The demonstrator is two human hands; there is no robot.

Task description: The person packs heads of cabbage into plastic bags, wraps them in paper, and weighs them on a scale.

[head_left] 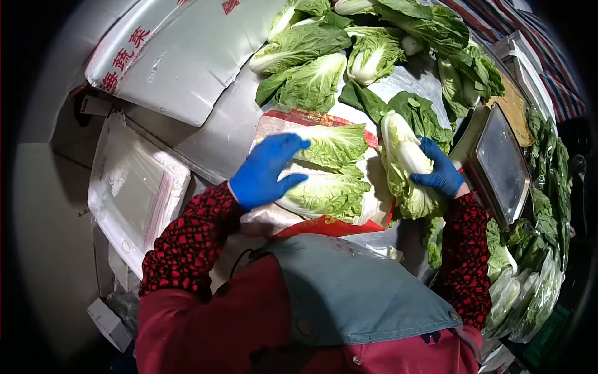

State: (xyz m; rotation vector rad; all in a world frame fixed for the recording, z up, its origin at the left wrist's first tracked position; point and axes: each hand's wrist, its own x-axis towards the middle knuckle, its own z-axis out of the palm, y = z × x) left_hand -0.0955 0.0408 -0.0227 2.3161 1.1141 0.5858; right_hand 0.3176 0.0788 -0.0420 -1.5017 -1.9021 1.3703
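Cabbage point(403, 146) at the red-edged sheet's point(336, 227) right edge may shed leaves if the right hand point(442, 169), grasping it, over-squeezes; left hand point(266, 171) is spread loosely at the lying cabbage pair's point(333, 144) left ends.

The left hand point(261, 174) hides parts of two cabbages point(333, 146). Some fingers of the right hand point(445, 174) disappear behind another cabbage point(402, 146). The top edge crops the leafy pile point(420, 22) and white box point(187, 59), whose red square point(230, 6) is too small to decipher.
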